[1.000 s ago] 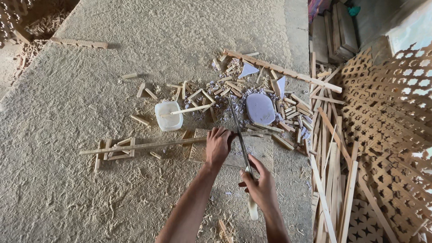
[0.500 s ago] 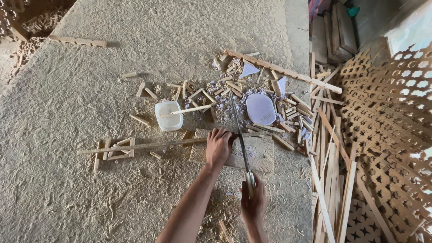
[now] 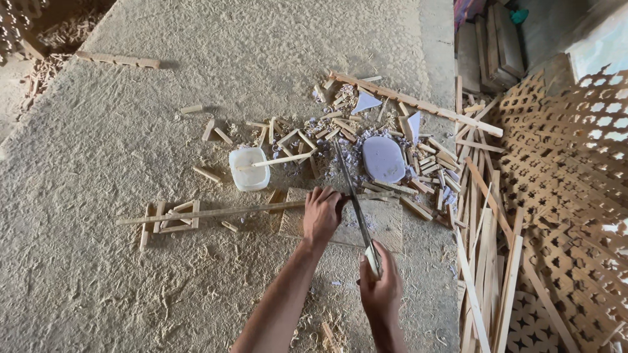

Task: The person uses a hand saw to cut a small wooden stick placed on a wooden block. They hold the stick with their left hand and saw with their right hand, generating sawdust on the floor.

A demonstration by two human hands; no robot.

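Wooden strip (image 3: 216,211), long and thin, is lying across a flat board (image 3: 386,225) on the sawdust-covered floor (image 3: 98,144), with lattice panels (image 3: 562,196) leaning at the right. Left hand (image 3: 322,214) is pressing down on the strip, fingers curled over it. Right hand (image 3: 379,287) is gripping the handle of a handsaw (image 3: 353,196), fingers closed tight, its blade crossing the strip just beside the left hand. A white tub (image 3: 248,168) is sitting behind.

A thin metal saw blade (image 3: 351,193) with a dull grey sheen is seen. The long strip (image 3: 216,212), the offcuts (image 3: 288,138) and the lattice panels (image 3: 562,170) are made of pale, raw, matt wood. The tub (image 3: 248,168) is formed of smooth white plastic. The floor (image 3: 98,150) is coated in rough sawdust.
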